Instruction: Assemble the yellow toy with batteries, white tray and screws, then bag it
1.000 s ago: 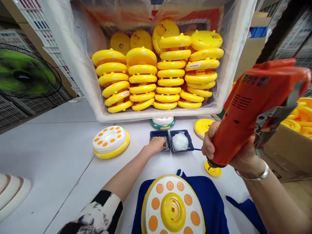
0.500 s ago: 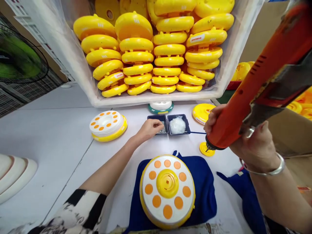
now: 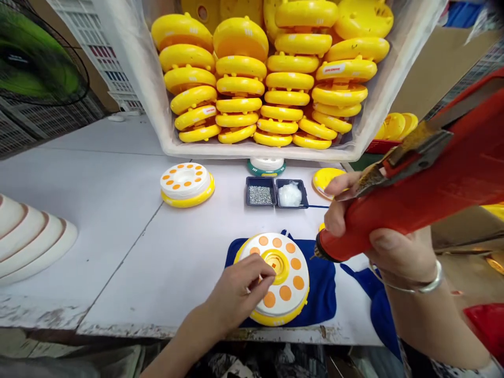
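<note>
A round yellow and white part with orange dots (image 3: 281, 275) lies on a blue cloth (image 3: 321, 286) near the table's front edge. My left hand (image 3: 236, 294) rests on its left side, fingers pinched together on something too small to make out. My right hand (image 3: 378, 231) grips an orange-red electric screwdriver (image 3: 425, 184), whose tip hovers just right of the part. Behind stands a small dark two-compartment tray (image 3: 276, 192), screws on the left, white stuff on the right.
A tilted crate (image 3: 157, 121) lined with plastic holds several stacks of yellow discs (image 3: 275, 79) at the back. Another dotted part (image 3: 187, 184) sits to the left. White curved pieces (image 3: 31, 239) lie at far left. A fan (image 3: 35, 58) stands upper left.
My left hand left the screw compartment and came back to the dotted part on the cloth. The screwdriver dropped lower and tilted flatter, its tip now beside the part.
</note>
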Demonstrator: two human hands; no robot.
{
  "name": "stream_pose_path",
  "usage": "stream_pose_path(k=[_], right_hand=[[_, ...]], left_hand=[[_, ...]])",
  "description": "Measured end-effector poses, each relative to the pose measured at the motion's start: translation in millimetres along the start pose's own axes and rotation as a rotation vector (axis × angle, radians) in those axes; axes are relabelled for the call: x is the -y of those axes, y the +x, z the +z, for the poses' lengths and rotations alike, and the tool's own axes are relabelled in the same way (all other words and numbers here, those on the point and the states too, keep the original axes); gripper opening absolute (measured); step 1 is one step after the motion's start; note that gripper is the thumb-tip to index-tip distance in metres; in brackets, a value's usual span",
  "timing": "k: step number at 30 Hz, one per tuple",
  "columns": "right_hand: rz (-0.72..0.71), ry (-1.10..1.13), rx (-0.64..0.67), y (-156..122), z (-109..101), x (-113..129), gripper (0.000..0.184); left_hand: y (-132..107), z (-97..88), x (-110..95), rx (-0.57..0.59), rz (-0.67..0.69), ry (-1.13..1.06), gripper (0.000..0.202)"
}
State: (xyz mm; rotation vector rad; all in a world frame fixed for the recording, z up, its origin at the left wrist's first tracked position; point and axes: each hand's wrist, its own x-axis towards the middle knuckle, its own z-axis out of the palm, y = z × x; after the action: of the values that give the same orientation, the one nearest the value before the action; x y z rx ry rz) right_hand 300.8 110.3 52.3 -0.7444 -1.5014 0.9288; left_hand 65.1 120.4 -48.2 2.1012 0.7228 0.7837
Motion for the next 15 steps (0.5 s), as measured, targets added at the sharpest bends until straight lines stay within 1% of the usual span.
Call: stream_pose_path(k=[2, 4, 6, 9, 12, 15], right_hand=[[-0.007, 0.049, 0.001, 1, 11, 2, 0.040], [-0.050, 0.104, -0.049, 0, 22, 2, 0.033], [-0.067, 0.127, -0.093, -1, 31, 2, 0.031], [-0.044, 0.115, -0.109, -6, 40, -1, 0.030], [-0.051, 0.154, -0.115, -10, 44, -5, 0.033], [-0.043, 0.168, -0.077, -13, 47, -8, 0.025]], left_hand=[[0, 13.5, -1, 0.009, 0.047, 0.035, 0.011], [2, 23.5, 0, 0.003, 0.084, 0.075, 0.011], [4, 29.9, 2, -0.017, 0.113, 0.105, 0.012], [6, 34.2, 5, -0.026, 0.114, 0.110, 0.015], [8, 35.0, 4, -0.023, 0.112, 0.088, 0.014], [10, 34.5, 1, -0.050, 0.137, 0.077, 0.014]])
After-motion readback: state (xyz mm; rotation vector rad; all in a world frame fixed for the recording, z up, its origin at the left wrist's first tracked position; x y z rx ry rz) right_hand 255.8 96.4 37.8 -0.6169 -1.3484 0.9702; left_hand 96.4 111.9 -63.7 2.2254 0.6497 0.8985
